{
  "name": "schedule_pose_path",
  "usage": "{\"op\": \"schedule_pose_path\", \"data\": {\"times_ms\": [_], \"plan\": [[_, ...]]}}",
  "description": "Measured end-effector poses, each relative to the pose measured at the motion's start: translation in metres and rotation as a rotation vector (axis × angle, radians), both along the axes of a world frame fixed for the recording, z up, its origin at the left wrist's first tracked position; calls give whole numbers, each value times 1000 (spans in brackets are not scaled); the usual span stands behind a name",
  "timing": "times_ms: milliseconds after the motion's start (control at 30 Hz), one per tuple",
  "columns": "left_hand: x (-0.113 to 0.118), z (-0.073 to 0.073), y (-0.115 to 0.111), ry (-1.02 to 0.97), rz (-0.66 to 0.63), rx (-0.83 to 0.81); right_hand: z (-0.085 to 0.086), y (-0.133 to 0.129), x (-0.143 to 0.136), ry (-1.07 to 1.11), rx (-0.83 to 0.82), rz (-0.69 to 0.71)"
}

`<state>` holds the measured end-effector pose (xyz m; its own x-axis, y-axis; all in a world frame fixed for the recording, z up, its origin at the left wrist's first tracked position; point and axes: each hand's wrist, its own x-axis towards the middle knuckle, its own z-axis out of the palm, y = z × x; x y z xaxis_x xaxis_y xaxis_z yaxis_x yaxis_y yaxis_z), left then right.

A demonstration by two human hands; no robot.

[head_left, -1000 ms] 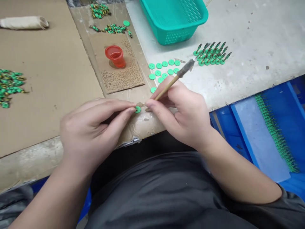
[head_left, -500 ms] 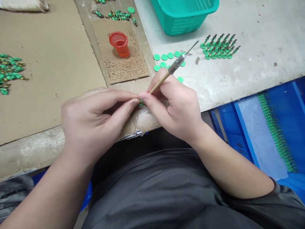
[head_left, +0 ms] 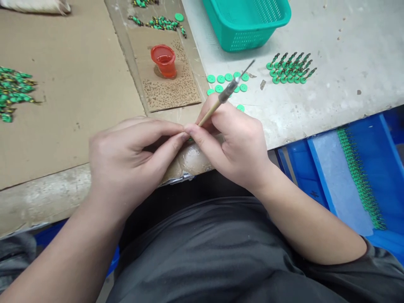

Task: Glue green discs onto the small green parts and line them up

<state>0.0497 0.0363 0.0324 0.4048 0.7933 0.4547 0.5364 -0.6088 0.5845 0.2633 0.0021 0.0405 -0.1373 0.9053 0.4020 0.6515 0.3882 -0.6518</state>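
My left hand (head_left: pixel 129 155) is closed in a pinch at the table's front edge, thumb and forefinger on a small green piece (head_left: pixel 190 139) mostly covered by fingers. Touching the same spot are the thumb and fingertips of my right hand (head_left: pixel 236 141). That hand also grips a wooden-handled tool with a needle-like tip (head_left: pixel 211 112), which points up and away to the right. Just beyond it lie several loose green buttons (head_left: pixel 220 78). Farther right, green discs carrying dark twisted upright pieces (head_left: pixel 288 69) stand in rows.
A red cup with liquid (head_left: pixel 166 63) stands on a speckled cardboard piece (head_left: pixel 170 94). Behind is a green perforated basket (head_left: pixel 249 31). Green-and-black small pieces (head_left: pixel 15 90) are heaped at left, more (head_left: pixel 162 23) behind the cup. Blue trays (head_left: pixel 378 168) at right hold rows of green pieces (head_left: pixel 360 176).
The view has shifted slightly, so the table things appear a little lower. Both hands keep their pinch, and the tool's tip has tilted slightly left.
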Motion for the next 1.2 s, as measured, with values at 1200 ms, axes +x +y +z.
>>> {"op": "schedule_pose_path", "data": {"times_ms": [1200], "plan": [[-4, -5, 6, 153, -6, 66, -2, 37, 26, -77, -134, 222]]}}
